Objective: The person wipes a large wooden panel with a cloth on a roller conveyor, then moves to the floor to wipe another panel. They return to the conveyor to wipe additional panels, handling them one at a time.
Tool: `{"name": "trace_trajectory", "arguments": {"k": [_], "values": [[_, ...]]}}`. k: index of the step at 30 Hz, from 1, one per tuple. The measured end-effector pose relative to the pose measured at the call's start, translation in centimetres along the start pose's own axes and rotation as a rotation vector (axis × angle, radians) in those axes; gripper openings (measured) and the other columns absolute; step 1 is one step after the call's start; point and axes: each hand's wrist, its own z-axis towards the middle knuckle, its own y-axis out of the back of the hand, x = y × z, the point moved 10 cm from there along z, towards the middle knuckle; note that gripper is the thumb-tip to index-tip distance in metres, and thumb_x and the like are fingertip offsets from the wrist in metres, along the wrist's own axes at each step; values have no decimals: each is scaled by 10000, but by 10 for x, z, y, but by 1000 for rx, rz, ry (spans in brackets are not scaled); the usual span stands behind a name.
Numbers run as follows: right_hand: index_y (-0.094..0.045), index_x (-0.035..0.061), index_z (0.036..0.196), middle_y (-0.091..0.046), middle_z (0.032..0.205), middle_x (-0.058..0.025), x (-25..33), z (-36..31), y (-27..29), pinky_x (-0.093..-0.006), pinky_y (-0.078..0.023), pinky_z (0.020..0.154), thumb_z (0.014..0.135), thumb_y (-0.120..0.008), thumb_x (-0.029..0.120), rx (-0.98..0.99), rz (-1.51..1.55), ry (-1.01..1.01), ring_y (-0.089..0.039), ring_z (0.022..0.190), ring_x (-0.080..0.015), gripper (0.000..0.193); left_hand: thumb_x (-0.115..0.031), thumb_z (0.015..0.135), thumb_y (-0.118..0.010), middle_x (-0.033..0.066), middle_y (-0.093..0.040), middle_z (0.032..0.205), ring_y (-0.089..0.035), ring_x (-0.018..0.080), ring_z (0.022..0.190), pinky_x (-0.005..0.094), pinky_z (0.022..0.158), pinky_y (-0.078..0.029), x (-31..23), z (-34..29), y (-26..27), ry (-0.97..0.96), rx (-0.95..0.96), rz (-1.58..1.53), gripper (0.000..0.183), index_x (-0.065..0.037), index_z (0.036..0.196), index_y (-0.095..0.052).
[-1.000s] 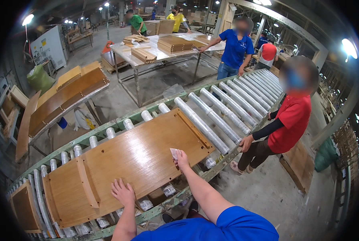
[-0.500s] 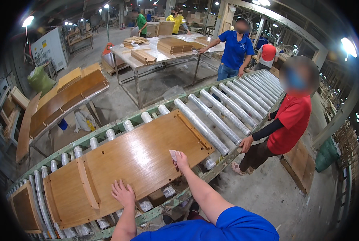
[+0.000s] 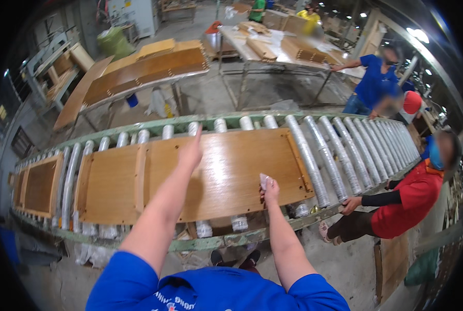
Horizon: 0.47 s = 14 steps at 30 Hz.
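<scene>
A long brown wooden panel (image 3: 226,166) with cross strips lies on the roller conveyor in front of me. My left hand (image 3: 191,151) reaches over its far edge with the index finger stretched out toward the rollers; the other fingers are partly hidden. I see nothing held in it. My right hand (image 3: 271,194) is closed on a small folded whitish sheet (image 3: 264,180), above the panel's near right part. Whether the sheet touches the wood I cannot tell. A raised wooden strip (image 3: 298,161) runs along the panel's right end.
Wrapped rollers (image 3: 327,160) stretch right inside a green conveyor frame (image 3: 231,241). A framed panel (image 3: 41,182) lies at left. Across the conveyor stand tables with stacked boards (image 3: 148,72). A person in red (image 3: 410,202) grips the frame at right; a person in blue (image 3: 372,80) stands beyond.
My left hand has lifted from the panel's near side and moved to its far edge, index finger extended. The view has swung left. My right hand keeps the whitish sheet.
</scene>
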Motion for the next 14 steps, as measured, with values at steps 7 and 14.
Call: {"name": "trace_trajectory", "arguments": {"k": [7,14], "values": [[-497,74,924,-544,615,-26,-7,-2,27,-201,-362,347,949,-457,313,-21,-13,4,-465,430,-68,243,-88,825,-484,130,-510,1286,-531,263,1143,406,923,-436,-117,118,130,92,106,57,785,-288,1454,-59],[-500,71,1001,-546,611,-44,-2,3,23,-219,-361,337,956,-432,313,15,17,15,-459,414,-85,256,-84,816,-484,150,-615,1116,-623,282,964,421,798,-488,-125,96,108,-43,11,-26,776,-249,1457,-80]]}}
